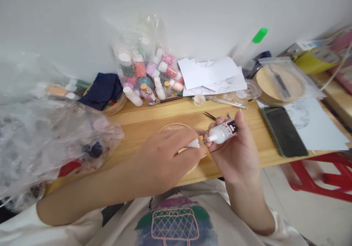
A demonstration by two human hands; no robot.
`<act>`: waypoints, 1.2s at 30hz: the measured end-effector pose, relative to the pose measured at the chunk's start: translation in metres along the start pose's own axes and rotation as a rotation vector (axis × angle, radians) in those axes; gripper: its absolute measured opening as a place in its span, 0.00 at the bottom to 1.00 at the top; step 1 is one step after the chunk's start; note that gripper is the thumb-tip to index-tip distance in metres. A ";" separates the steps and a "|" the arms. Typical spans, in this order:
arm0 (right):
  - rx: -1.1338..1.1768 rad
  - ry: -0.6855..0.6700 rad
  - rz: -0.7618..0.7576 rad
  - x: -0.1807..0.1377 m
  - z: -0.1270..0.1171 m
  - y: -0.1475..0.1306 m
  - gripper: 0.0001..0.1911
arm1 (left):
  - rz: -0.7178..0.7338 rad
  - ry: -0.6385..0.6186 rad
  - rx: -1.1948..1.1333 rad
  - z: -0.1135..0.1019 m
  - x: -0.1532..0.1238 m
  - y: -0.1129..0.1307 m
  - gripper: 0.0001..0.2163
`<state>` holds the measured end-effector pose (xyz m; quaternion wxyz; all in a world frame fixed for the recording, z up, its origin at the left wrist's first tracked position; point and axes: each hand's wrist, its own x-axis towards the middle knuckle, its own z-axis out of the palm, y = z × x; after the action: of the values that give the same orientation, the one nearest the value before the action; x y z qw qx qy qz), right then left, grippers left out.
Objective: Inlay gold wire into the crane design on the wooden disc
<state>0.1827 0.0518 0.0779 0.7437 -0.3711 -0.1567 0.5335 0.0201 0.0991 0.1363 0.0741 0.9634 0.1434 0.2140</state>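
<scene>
My right hand (pixel 238 154) is wrapped round a small white glue bottle (pixel 220 133) with a black and pink label, tilted so its nozzle points left. Between the fingers of my left hand (pixel 165 152) is a white cone-shaped cap (pixel 194 143) with a thin metal pin. That pin meets the bottle's nozzle tip; whether it is inside the opening I cannot tell. Beneath my left hand lies a round pale piece (pixel 174 126) with a patterned edge, mostly hidden. Black tweezers (pixel 210 116) rest just beyond my right fingertips.
Bottles of coloured beads (pixel 139 68) in a plastic bag stand against the wall. Papers (pixel 210 75), a craft knife (pixel 228 102) and a round wooden box (pixel 275 84) lie behind. A phone (pixel 284 130) is at right, crumpled plastic bags (pixel 60 139) at left, a red stool (pixel 324 178) below.
</scene>
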 end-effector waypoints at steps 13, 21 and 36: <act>-0.041 0.099 0.024 -0.002 -0.002 -0.002 0.18 | 0.030 -0.025 0.038 0.001 -0.003 -0.001 0.19; -0.101 0.141 -0.031 -0.004 -0.002 -0.004 0.18 | 0.057 -0.048 0.023 0.002 -0.004 -0.005 0.18; -0.449 0.246 -0.449 -0.011 -0.002 -0.005 0.20 | 0.090 -0.099 0.041 0.008 -0.010 -0.013 0.12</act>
<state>0.1830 0.0400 0.0814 0.7558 -0.5434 -0.2569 0.2598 0.0112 0.1077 0.1225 0.0515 0.9796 0.1003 0.1661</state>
